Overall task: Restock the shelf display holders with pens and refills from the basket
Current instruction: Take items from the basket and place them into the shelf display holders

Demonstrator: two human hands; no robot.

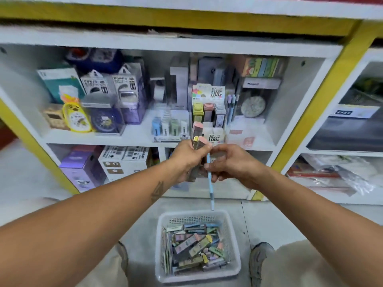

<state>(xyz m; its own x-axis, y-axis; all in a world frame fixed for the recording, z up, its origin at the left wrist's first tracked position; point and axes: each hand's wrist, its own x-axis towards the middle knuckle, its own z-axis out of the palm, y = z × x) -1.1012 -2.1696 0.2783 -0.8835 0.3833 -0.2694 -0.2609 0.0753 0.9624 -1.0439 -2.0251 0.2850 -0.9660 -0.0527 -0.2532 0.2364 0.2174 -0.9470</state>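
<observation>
My left hand (187,157) grips a small bunch of refill boxes (198,134) with pink and yellow caps, held just in front of the shelf display holder (208,109). My right hand (230,164) is closed on a light blue pen (211,183) that hangs point down. Both hands touch each other below the holder. The holder has rows of yellow, pink and grey refill boxes, with several pens (232,104) standing in a slot on its right side. On the floor between my feet sits a white basket (163,245) filled with refill boxes (194,247).
The white shelf (132,135) carries power bank packs (124,88), a yellow clock (75,118) and eraser packs (169,126). Boxes (122,160) fill the lower shelf. Yellow posts (323,100) frame the unit. My shoes (260,259) flank the basket.
</observation>
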